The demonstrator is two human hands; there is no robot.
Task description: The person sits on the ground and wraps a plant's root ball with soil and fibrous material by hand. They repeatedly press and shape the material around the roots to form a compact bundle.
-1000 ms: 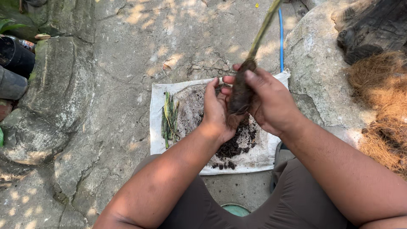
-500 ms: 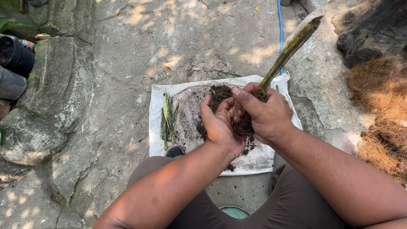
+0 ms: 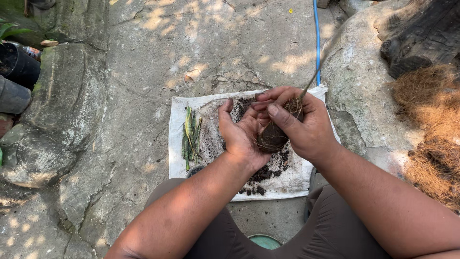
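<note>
Head view: root ball [image 3: 274, 136] cupped between left hand [image 3: 242, 136], right hand [image 3: 306, 127].

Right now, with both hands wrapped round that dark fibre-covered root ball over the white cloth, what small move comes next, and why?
Probably keep pressing and turn the dark fibre-wrapped root ball a little. The left hand cups it from below and the right hand presses from above, yet loose fibres stick out near the thin green stem. Stay over the white cloth, where spilled dark soil already lies.
</note>
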